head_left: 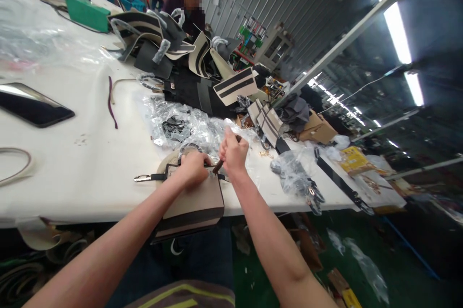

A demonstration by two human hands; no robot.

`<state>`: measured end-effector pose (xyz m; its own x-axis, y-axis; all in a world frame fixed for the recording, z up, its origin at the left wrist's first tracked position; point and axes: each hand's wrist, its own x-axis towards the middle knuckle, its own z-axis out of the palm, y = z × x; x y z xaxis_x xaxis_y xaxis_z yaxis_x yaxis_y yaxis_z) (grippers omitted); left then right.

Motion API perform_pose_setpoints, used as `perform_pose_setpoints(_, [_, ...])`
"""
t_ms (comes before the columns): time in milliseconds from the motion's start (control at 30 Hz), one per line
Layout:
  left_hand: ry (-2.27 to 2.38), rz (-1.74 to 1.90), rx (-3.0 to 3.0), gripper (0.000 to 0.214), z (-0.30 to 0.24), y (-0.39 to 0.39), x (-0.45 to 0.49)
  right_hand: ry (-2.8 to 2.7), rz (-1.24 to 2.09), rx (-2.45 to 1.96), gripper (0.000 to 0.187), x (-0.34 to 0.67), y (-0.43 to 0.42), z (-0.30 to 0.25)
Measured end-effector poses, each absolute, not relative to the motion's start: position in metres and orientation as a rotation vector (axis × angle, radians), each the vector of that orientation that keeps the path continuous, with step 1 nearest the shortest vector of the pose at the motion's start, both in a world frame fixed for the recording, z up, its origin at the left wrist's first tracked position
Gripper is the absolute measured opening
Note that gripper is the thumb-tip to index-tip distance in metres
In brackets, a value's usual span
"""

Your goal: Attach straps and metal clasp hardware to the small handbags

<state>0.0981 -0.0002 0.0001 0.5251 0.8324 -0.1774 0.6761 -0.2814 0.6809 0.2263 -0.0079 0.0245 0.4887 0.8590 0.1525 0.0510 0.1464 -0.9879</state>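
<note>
A beige and black handbag (197, 197) lies at the table's front edge, its lower end jutting towards my body. My left hand (195, 166) is closed on its far end, pressing on the beige panel; some of its fingertips are hidden. In a fist, my right hand (233, 151) grips a dark brown stick-like tool (218, 167), tilted so that its lower end meets the bag just right of my left hand. The tool's exact kind does not show. A black strap with a metal buckle (142, 178) sticks out to the left of the bag.
Crumpled clear plastic (173, 122) lies just beyond my hands. A pile of striped bag pieces (237, 86) stands behind it, with a person (186, 2) on the far side. A phone (34, 105) rests at left; wrapped straps (298, 173) lie at right.
</note>
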Motion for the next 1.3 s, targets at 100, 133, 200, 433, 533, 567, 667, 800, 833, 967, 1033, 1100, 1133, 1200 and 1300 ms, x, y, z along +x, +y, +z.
perform_pose_setpoints(100, [1.228, 0.296, 2.066, 0.040, -0.003, 0.000, 0.098, -0.813, 0.795, -1.330, 0.060, 0.227, 0.018, 0.027])
perform_pose_setpoints(133, [1.234, 0.294, 2.067, 0.040, -0.004, 0.000, 0.098, -0.808, 0.824, -1.351, 0.059, 0.227, 0.024, 0.026])
perform_pose_setpoints(200, [1.242, 0.286, 2.058, 0.040, -0.005, 0.001, 0.099, -0.825, 0.869, -1.388, 0.057, 0.224, 0.031, 0.024])
perform_pose_setpoints(433, [1.235, 0.305, 2.035, 0.038, -0.006, 0.004, 0.101, -0.864, 0.889, -1.447, 0.057, 0.221, 0.033, 0.020])
perform_pose_setpoints(533, [1.232, 0.293, 2.023, 0.037, -0.006, 0.004, 0.102, -0.840, 0.911, -1.437, 0.057, 0.223, 0.037, 0.021])
perform_pose_setpoints(567, [1.229, 0.289, 2.018, 0.037, -0.006, 0.005, 0.103, -0.844, 0.923, -1.438, 0.057, 0.223, 0.039, 0.021])
perform_pose_setpoints(667, [1.225, 0.279, 2.020, 0.038, -0.006, 0.005, 0.103, -0.881, 0.932, -1.458, 0.059, 0.224, 0.040, 0.018])
perform_pose_setpoints(800, [1.230, 0.264, 2.016, 0.037, -0.006, 0.007, 0.104, -0.928, 0.817, -1.441, 0.061, 0.223, 0.013, 0.012])
perform_pose_setpoints(833, [1.226, 0.253, 2.015, 0.036, -0.005, 0.007, 0.104, -0.949, 0.747, -1.423, 0.061, 0.222, 0.001, 0.010])
perform_pose_setpoints(967, [1.235, 0.188, 2.032, 0.032, -0.002, 0.008, 0.105, -1.110, 0.504, -1.406, 0.062, 0.219, -0.040, 0.007])
perform_pose_setpoints(1033, [1.248, 0.209, 2.041, 0.033, -0.001, 0.006, 0.105, -1.146, 0.482, -1.410, 0.062, 0.218, -0.048, 0.009])
perform_pose_setpoints(1100, [1.245, 0.263, 2.046, 0.034, -0.002, 0.003, 0.103, -1.125, 0.489, -1.373, 0.062, 0.217, -0.048, 0.012])
perform_pose_setpoints(1133, [1.239, 0.282, 2.047, 0.035, -0.003, 0.001, 0.103, -1.108, 0.494, -1.340, 0.062, 0.216, -0.048, 0.014])
perform_pose_setpoints(1200, [1.227, 0.289, 2.049, 0.035, -0.003, -0.001, 0.101, -1.099, 0.496, -1.283, 0.062, 0.215, -0.047, 0.015])
perform_pose_setpoints(1300, [1.220, 0.270, 2.053, 0.032, -0.003, -0.001, 0.099, -1.142, 0.482, -1.285, 0.061, 0.214, -0.050, 0.011])
